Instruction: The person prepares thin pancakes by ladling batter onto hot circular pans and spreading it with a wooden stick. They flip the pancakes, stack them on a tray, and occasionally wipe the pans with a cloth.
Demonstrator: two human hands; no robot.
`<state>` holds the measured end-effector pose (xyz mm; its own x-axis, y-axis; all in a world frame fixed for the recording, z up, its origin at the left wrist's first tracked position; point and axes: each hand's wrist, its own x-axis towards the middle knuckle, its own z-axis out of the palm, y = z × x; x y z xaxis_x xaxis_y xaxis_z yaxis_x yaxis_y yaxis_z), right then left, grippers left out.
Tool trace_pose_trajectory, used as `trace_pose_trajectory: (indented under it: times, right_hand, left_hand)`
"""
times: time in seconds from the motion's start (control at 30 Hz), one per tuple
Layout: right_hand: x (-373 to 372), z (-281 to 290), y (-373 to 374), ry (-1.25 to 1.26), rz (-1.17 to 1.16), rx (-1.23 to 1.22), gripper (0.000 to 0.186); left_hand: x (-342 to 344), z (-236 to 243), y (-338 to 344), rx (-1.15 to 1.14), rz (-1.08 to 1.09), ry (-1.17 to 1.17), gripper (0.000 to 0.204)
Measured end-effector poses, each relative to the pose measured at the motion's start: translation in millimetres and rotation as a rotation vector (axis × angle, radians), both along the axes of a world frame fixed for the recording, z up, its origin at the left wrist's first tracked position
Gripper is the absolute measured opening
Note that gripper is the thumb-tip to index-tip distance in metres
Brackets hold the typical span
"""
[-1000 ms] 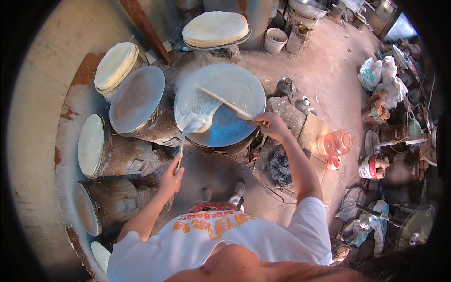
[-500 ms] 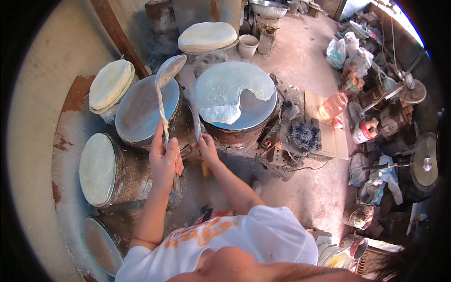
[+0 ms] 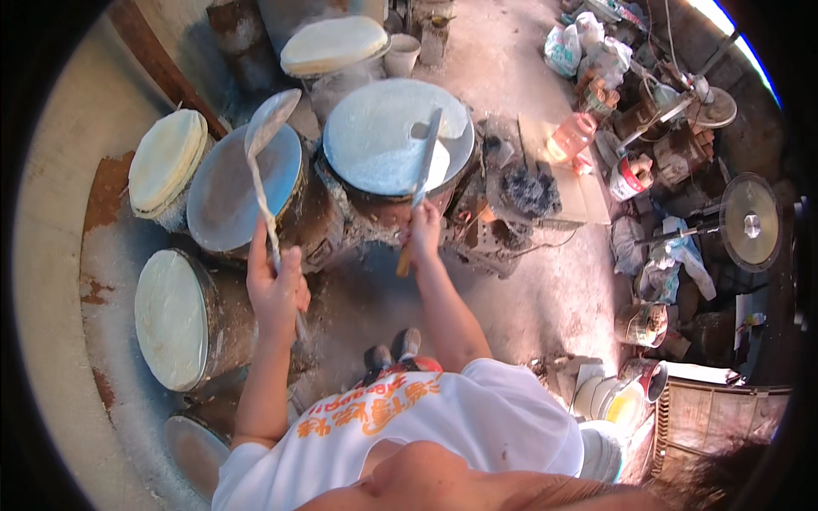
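Observation:
My left hand (image 3: 274, 277) grips the long handle of a batter-coated ladle (image 3: 269, 122), raised across the bare griddle (image 3: 213, 198) at left. My right hand (image 3: 421, 232) is closed round the wooden-handled flat spreader (image 3: 429, 152), whose blade crosses the right side of the middle griddle. Pale batter (image 3: 379, 128) coats most of that griddle, with a notch showing bare metal near the blade. A stack of thin pale rounds (image 3: 162, 158) sits on a drum at left, another stack (image 3: 332, 43) behind the middle griddle. A further griddle (image 3: 170, 319) at lower left carries a pale layer.
A cardboard sheet (image 3: 579, 196) holds a pink jar (image 3: 571, 136) beside a charred mass (image 3: 528, 193). A white bucket (image 3: 400, 56) stands behind. Bags (image 3: 562, 51), a fan (image 3: 750, 221), tins and clutter line the right wall; a curved wall (image 3: 51, 281) bounds the left.
The ladle has left the middle griddle and risen to the left. The spreader has swung from beside that griddle to across its batter, which covers more of the surface. The view has turned.

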<state>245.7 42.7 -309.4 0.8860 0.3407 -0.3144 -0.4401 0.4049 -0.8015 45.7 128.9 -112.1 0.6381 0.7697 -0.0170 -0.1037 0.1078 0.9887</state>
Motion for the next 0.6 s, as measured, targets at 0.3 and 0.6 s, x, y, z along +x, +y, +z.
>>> trace_pose_trajectory:
  times: [0.3, 0.6]
  right_hand:
    - [14, -13, -121, 0.042, 0.358, -0.268, 0.036]
    - [173, 9, -86, -0.191, 0.289, -0.319, 0.029]
  left_hand:
    - [21, -12, -10, 0.003, -0.056, 0.039, 0.054]
    - [120, -25, -36, 0.030, -0.098, 0.090, 0.055]
